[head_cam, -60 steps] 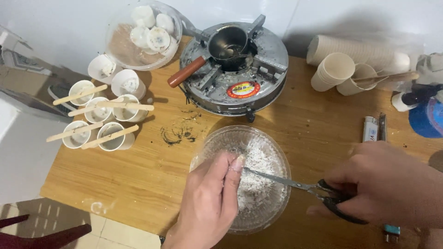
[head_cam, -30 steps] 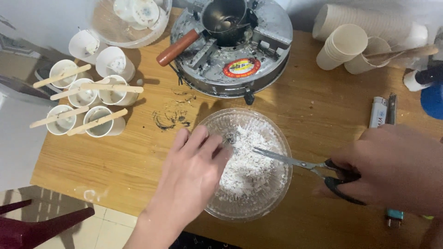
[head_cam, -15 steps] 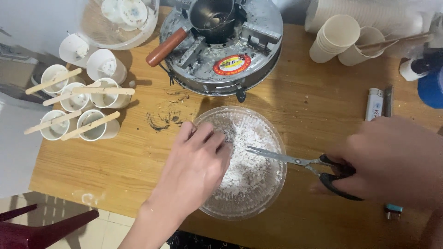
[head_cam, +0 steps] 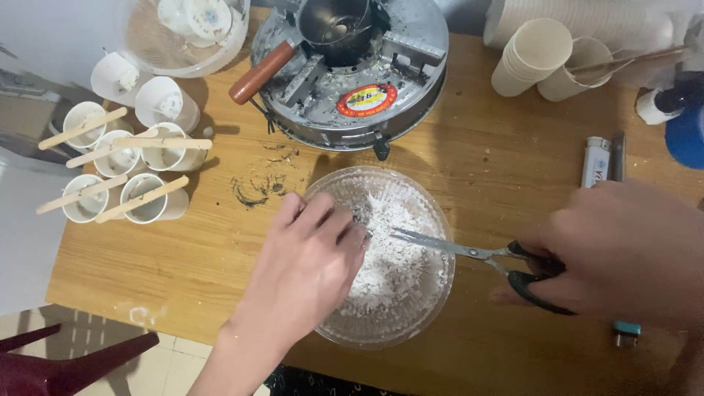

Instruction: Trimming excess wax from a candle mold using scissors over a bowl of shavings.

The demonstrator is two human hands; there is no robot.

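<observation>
At the near edge of the wooden surface (head_cam: 220, 249), the left hand (head_cam: 308, 271) presses curled fingers into white powder in a clear plastic bowl (head_cam: 433, 308), grip closed on something too hidden to identify. At three o'clock, the right hand (head_cam: 623, 253) holds black-handled scissors (head_cam: 469, 253), grip closed through the loops, blades pointing at the bowl's centre. The thin bowl looks light and flexible, best steadied at its rim; the powder is loose. Farther off, at twelve o'clock, stands a round metal stove (head_cam: 352, 73); at ten, white cups with wooden sticks (head_cam: 121, 172).
</observation>
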